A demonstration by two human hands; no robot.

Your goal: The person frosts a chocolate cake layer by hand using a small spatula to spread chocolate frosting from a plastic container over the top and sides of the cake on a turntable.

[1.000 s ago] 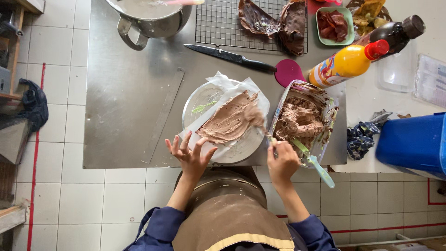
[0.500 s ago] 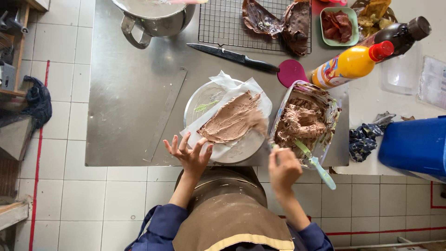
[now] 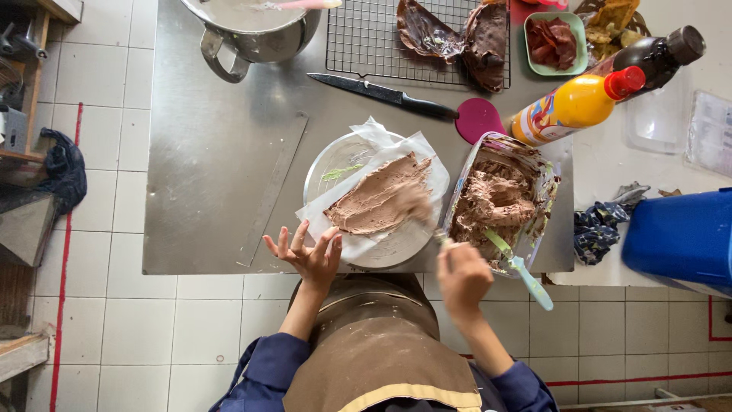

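your left hand lies with fingers spread wide at the near edge of the round glass plate, touching the white paper sheet that covers it, and grips nothing. on that paper sits a flat brown slab spread with chocolate cream. your right hand is closed around the handle of a thin tool whose tip reaches toward the right end of the slab; the tool itself is blurred, so you cannot tell what kind it is. just right of the plate, a clear rectangular container of chocolate cream stands at the near right corner of the steel bench, with a pale green spatula leaning out over its near rim. farther back on the bench lie a long black-handled knife, a small round pink lid, a yellow squeeze bottle with a red cap and a dark bottle, a wire cooling rack and a steel mixing bowl with a handle
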